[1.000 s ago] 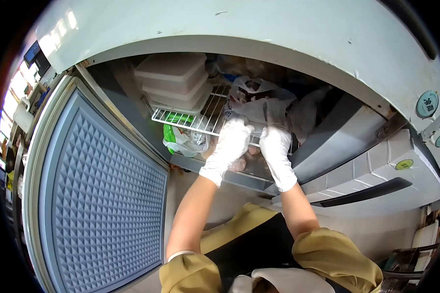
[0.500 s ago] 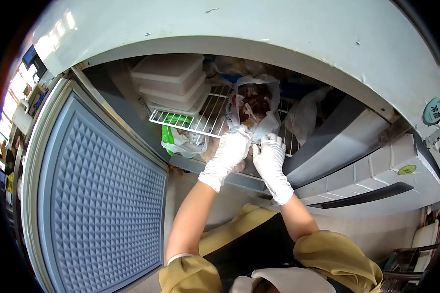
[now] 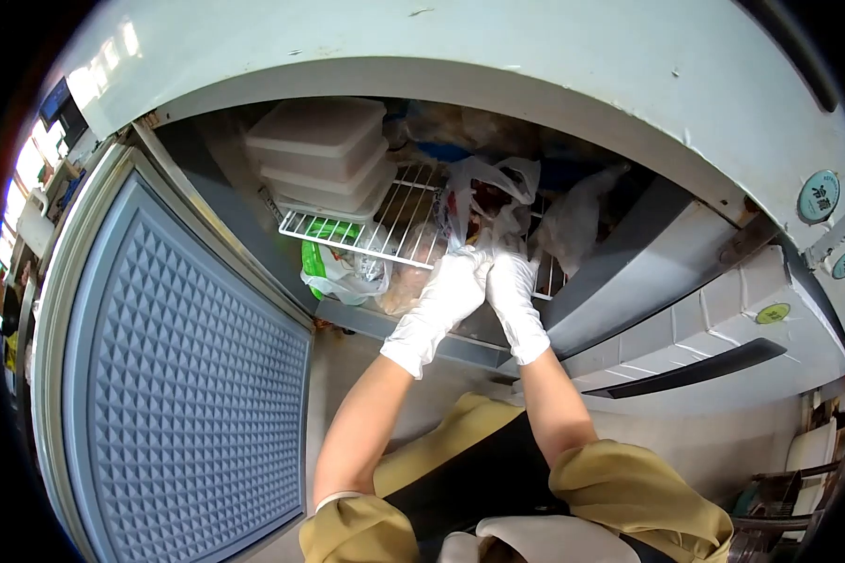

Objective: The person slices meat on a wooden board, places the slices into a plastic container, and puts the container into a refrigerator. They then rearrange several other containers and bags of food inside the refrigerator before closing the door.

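A white plastic bag (image 3: 462, 192) with dark red, meat-like contents (image 3: 488, 201) lies on the wire shelf (image 3: 406, 216) inside the open fridge. At the bag's near side, my left hand (image 3: 453, 284), in a white glove, is closed on the gathered plastic. Right beside it, my gloved right hand (image 3: 511, 289) is also closed on the bag, and the two hands touch. The fingertips are partly hidden by the gloves and plastic. Loose bag handles stand up over the contents and cover part of them.
Stacked white lidded containers (image 3: 317, 155) stand to the left on the shelf. A cloudy plastic bag (image 3: 577, 220) lies to the right. Below are a green-and-white bag (image 3: 333, 263) and other packages. An open blue-lined door (image 3: 192, 366) borders the left, another door (image 3: 695, 328) the right.
My hands have come together and pushed slightly forward at the bag. Its upper edges have folded inward, so less of the red contents shows.
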`<action>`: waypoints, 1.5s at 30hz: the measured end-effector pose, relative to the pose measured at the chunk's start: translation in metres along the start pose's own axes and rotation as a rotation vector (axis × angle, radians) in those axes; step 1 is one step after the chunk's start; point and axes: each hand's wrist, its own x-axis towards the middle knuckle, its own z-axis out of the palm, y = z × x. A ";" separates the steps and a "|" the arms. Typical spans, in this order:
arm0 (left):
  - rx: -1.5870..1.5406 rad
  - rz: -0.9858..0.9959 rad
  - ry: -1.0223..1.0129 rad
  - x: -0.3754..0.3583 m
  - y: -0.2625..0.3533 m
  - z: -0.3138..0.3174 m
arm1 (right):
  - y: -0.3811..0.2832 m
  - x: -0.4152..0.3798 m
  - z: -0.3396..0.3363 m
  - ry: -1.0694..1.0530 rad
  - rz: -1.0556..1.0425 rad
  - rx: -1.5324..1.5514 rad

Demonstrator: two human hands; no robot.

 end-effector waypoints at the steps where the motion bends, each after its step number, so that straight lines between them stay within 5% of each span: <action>1: -0.133 -0.065 -0.016 0.001 0.002 -0.001 | 0.002 0.000 0.002 0.043 -0.028 0.031; 6: -0.490 -0.364 0.007 0.007 0.008 -0.003 | -0.015 0.024 -0.045 -0.478 0.220 0.251; 8: -0.110 -0.229 0.372 0.013 0.008 -0.009 | -0.020 0.025 -0.048 -0.687 0.302 0.280; 12: -0.418 -0.336 0.624 -0.010 0.007 -0.031 | -0.017 -0.009 -0.039 0.003 0.051 0.178; 16: -0.484 -0.495 0.569 -0.078 -0.010 -0.043 | -0.031 -0.045 -0.072 0.154 -0.092 0.546; 20: -0.802 -0.856 0.670 -0.151 -0.040 -0.039 | -0.053 -0.070 -0.074 -0.090 -0.269 0.682; 26: -0.769 -0.948 0.882 -0.211 -0.060 -0.072 | -0.088 -0.050 -0.068 -0.121 -0.195 0.858; 30: -0.721 -1.009 0.912 -0.238 -0.046 -0.101 | -0.109 -0.022 -0.069 0.073 -0.326 0.805; 32: -0.688 -1.041 0.940 -0.266 -0.041 -0.112 | -0.101 -0.013 -0.055 0.102 -0.203 0.878; 34: -0.681 -1.120 0.963 -0.300 -0.036 -0.118 | -0.094 -0.019 -0.043 -0.051 0.208 1.132; 36: -0.625 -1.175 0.977 -0.331 -0.027 -0.123 | -0.084 -0.033 -0.025 -0.077 0.274 1.239; 37: -0.602 -1.250 0.951 -0.352 -0.026 -0.125 | -0.082 -0.047 -0.027 -0.255 0.435 1.389; 38: -0.584 -1.320 0.922 -0.371 -0.024 -0.126 | -0.079 -0.060 -0.013 -0.145 0.164 1.033; 40: -0.524 -1.396 0.904 -0.404 -0.016 -0.126 | -0.065 -0.095 0.019 -0.238 0.065 0.854; 42: -0.455 -1.488 0.907 -0.432 -0.006 -0.126 | -0.051 -0.123 0.055 -0.561 0.136 0.519; 45: -0.478 -1.460 0.959 -0.474 0.005 -0.120 | -0.050 -0.139 0.106 -0.545 0.022 0.236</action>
